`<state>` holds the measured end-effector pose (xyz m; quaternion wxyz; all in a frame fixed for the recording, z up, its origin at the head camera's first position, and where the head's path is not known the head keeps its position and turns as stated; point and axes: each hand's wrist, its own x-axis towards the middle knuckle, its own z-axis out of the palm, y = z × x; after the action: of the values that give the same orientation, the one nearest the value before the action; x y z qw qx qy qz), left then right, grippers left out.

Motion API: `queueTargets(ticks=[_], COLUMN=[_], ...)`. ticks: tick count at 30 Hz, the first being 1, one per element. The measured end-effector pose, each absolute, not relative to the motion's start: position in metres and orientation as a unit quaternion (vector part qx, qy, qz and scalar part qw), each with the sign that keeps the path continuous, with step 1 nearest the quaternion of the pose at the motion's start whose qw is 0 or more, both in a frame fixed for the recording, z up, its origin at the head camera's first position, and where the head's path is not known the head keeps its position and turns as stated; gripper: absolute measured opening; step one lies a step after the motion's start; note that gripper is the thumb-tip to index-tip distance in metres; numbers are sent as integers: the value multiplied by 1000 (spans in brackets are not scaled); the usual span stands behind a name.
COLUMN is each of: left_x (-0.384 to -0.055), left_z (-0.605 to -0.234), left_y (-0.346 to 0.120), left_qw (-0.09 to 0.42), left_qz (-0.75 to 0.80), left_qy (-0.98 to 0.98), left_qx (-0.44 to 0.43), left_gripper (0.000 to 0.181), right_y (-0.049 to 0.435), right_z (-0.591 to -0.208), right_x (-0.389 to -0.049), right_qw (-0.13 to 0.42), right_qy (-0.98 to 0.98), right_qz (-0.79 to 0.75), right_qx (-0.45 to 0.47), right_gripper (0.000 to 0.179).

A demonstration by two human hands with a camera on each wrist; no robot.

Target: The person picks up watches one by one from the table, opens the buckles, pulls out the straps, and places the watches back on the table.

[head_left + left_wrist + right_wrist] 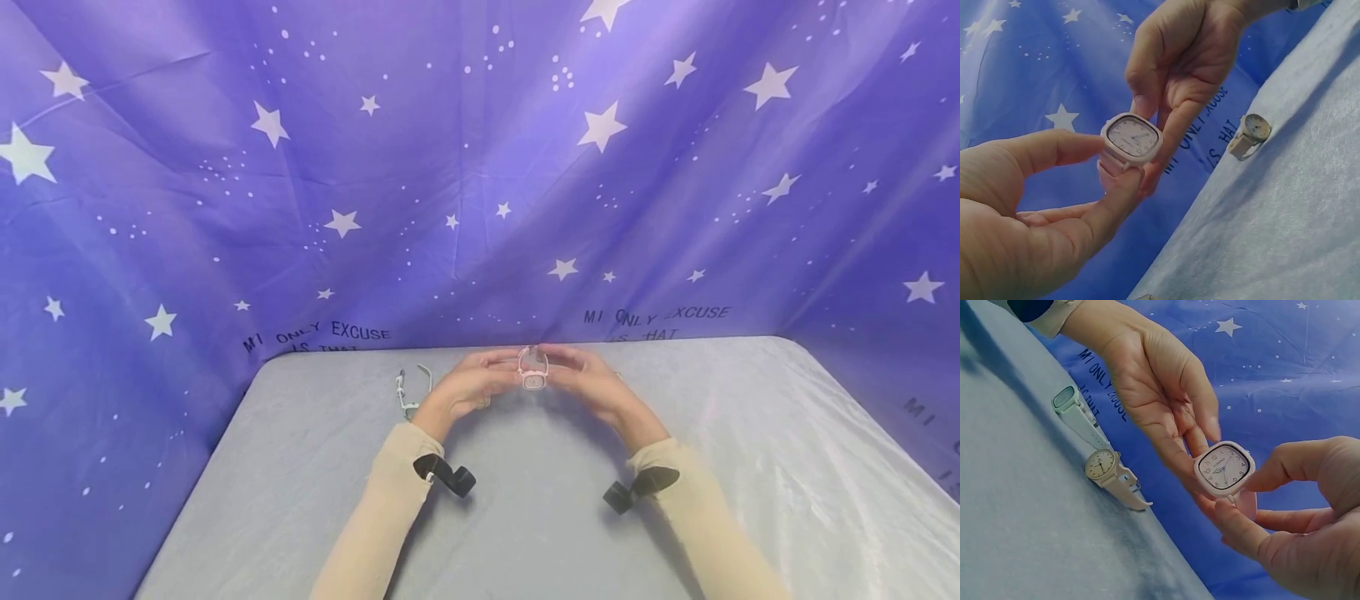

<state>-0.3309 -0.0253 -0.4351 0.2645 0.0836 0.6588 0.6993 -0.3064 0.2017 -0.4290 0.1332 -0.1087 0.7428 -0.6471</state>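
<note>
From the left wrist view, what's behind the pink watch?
Behind the pink watch show part of the right hand and the starry blue curtain; whatever it directly covers can't be seen.

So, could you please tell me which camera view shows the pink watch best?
The right wrist view, narrowly: there the pink watch shows its dial most squarely and clearly. The left wrist view shows the dial too, but more tilted; the head view shows the watch small, its dial unreadable.
</note>
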Motion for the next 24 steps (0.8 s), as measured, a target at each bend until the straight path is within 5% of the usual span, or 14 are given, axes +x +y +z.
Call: queueTargets(ticks=[24], left_x=[-325], left_z=[-463], left_y=[-6], left_qw=[167], left_qz=[702], left_qy=[690], left_qx=[57], left_gripper=[49], right_y=[193], right_z=[-454], right_x=[-310], right_qw=[153], right_qy=[705], right_qz=[-690], right_qx=[-61], right_gripper=[67])
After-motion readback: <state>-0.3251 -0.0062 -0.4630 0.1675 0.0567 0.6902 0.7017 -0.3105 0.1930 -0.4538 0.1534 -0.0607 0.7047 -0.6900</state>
